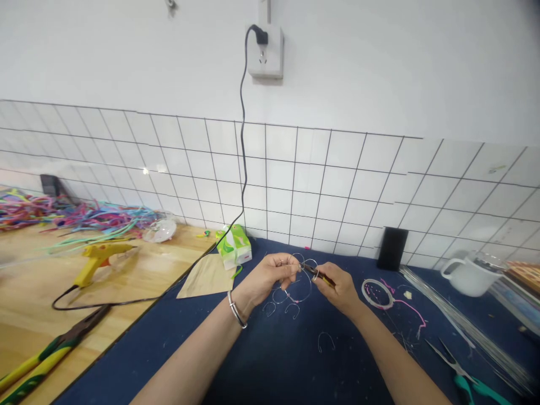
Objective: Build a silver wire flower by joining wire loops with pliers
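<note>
While the left hand (pixel 280 273) pinches looped thin silver wire (pixel 311 287) above the dark-blue worktop (pixel 274 360), the right hand (pixel 341 287) has its grip closed on slim dark pliers (pixel 324 278); loops appear shaped, small U-shaped wires (pixel 326 333) lie unattached.

Wire (pixel 310 288): thin, silvery, bent into several rounded loops, some overlapping. Held up over the worktop (pixel 278 360), nearer its far edge. Bigger loop hangs low, pink bit at its lower part; can't tell whether that loop touches the worktop. Pliers (pixel 325 279): small, dark nose, orange-brown and dark handles, partly covered. Held slanting, nose toward the far left, handles toward the near right. Nose at the wire; exact bite too small to tell.
</note>
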